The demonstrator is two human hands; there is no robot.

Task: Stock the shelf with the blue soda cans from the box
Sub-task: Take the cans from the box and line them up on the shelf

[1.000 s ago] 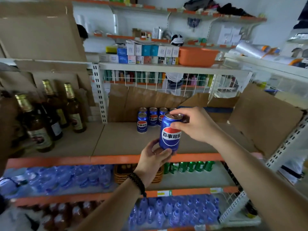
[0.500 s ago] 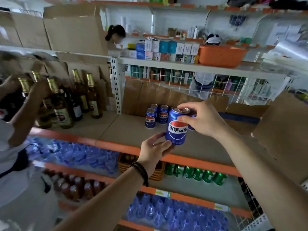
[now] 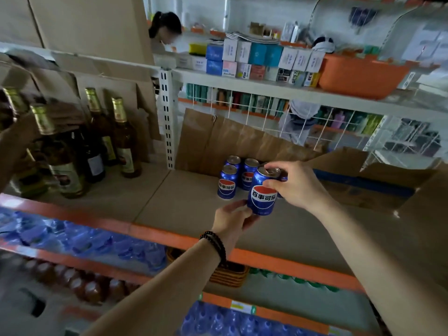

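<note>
Pinching the rim of a blue soda can point(image 3: 262, 198), the fingers point(image 3: 271, 183) of the right hand point(image 3: 297, 184) are closed on its top, while the left hand point(image 3: 232, 218) cups its bottom edge with fingers curled under it. The can stands upright, held just above the cardboard-lined shelf point(image 3: 169, 202), towards the middle of its depth. Just behind it, near the back edge, a cluster of blue cans point(image 3: 230, 180) stands against a cardboard backing point(image 3: 218, 139). Brown glass bottles point(image 3: 106, 141) crowd the shelf's left end. An orange strip point(image 3: 169, 236) runs along the front edge.
</note>
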